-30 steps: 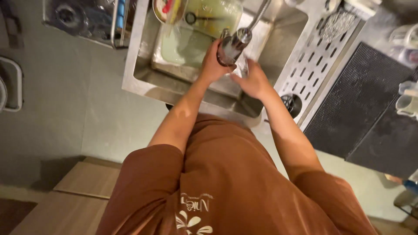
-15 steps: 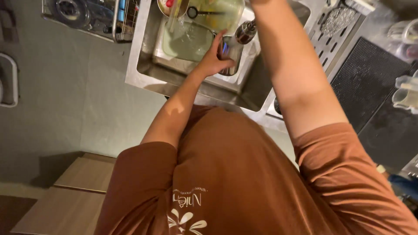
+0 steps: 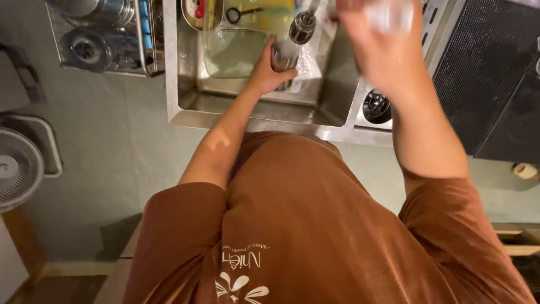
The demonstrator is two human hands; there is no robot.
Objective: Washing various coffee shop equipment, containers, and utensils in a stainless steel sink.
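My left hand (image 3: pixel 263 72) reaches down into the steel sink (image 3: pixel 253 121) and grips a steel cylindrical bottle (image 3: pixel 288 52) that stands tilted, its darker top end (image 3: pixel 302 28) pointing away from me. Just left of the bottle a pale green plastic basin (image 3: pixel 233 52) sits in the sink. My right hand (image 3: pixel 382 50) is raised above the sink's right side, close to the camera and blurred. Something pale shows at its fingertips (image 3: pixel 388 14), too smeared to tell what it is or whether the hand grips it. My brown shirt (image 3: pixel 304 225) fills the lower view.
A wire dish rack (image 3: pixel 101 39) with steel pots stands left of the sink. A round black fitting (image 3: pixel 377 106) sits on the sink's right ledge, beside a black perforated mat (image 3: pixel 484 73). A white fan (image 3: pixel 17 166) stands low at far left.
My right hand left the bottle, rose up past the camera and now hovers higher right. The left hand has kept its hold on the bottle in the sink.
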